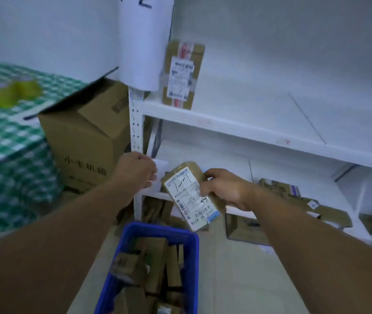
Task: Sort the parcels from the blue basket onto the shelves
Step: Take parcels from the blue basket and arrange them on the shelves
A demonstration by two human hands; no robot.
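The right hand (223,189) grips a small brown cardboard parcel with a white label (191,193) — below it sits the blue plastic basket (153,228) of brown parcels (155,252) — the left hand (135,171) curls against a white slip (161,168), grip unclear

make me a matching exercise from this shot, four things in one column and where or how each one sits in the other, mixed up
Things
1. labelled parcel
2. taped parcel
3. blue basket
4. large cardboard box

Places or states
a. stands upright on the upper shelf
b. holds a heap of brown parcels
c. gripped in the right hand
d. sits left of the shelf post, top flap open

Pairs: 1-c, 2-a, 3-b, 4-d
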